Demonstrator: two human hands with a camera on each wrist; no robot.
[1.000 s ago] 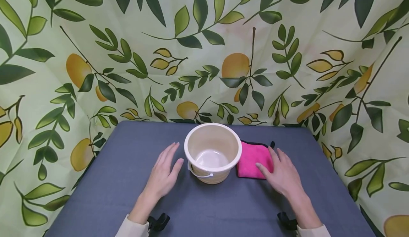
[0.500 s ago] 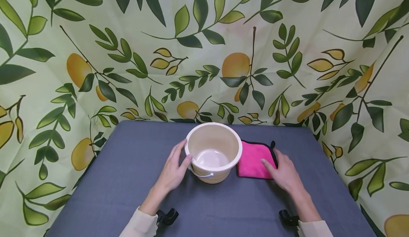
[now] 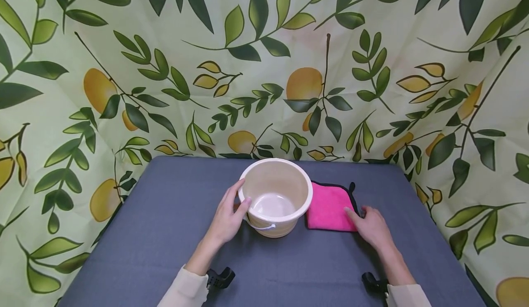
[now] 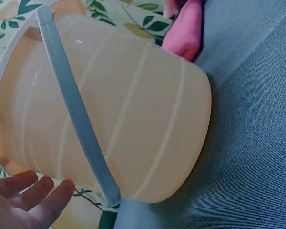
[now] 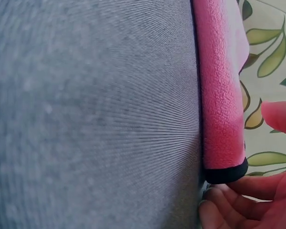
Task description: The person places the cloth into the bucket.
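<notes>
A cream bucket (image 3: pixel 289 222) stands upright on the table, its pale handle (image 4: pixel 78 114) hanging down against the wall. My left hand (image 3: pixel 226 217) holds the bucket's left side: the thumb lies at the rim and the fingers reach around the outside, partly hidden in the head view. Right of the bucket lies a folded pink cloth (image 3: pixel 330 208) with black edging and a small black loop. My right hand (image 3: pixel 374 228) is at the cloth's right edge. Its fingers (image 5: pixel 257 186) are bent and touch the black corner; the thumb hovers over the cloth, apart from it.
A dark blue-grey cover (image 3: pixel 186 173) lies over the table. Behind and at both sides hangs a pale curtain (image 3: pixel 264 77) printed with leaves and yellow fruit. Each wrist wears a black device (image 3: pixel 221 278).
My left hand has moved right and come onto the bucket's side. My right hand has drawn back from above the cloth to its right edge, with its fingers bending. Bucket and cloth have stayed put.
</notes>
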